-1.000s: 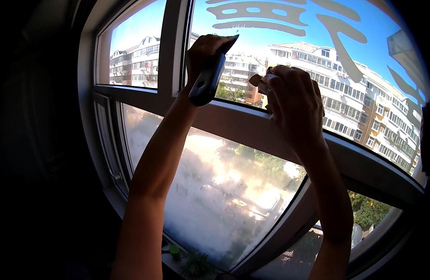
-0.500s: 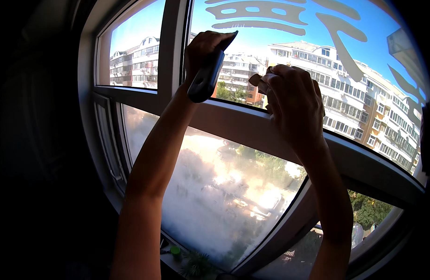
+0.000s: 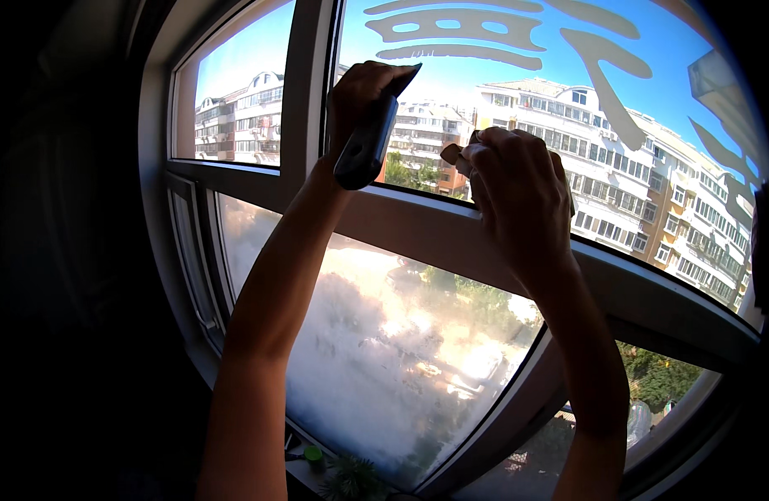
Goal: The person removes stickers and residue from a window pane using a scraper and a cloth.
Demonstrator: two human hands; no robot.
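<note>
A dark scraper (image 3: pixel 366 142) is gripped by the left hand (image 3: pixel 361 96), long side upright, tip up against the window glass (image 3: pixel 518 92). Right beside it, something small is pinched by the right hand (image 3: pixel 518 188).

Window sill (image 3: pixel 301 472) along the lower edge of the frame, below the frosted lower pane (image 3: pixel 376 351), dark and mostly in shadow. Carries a small round green cap (image 3: pixel 314 454) near the pane's bottom corner and, just beside it, a small spiky green plant (image 3: pixel 351 480). Remainder of the sill hidden in darkness.
</note>
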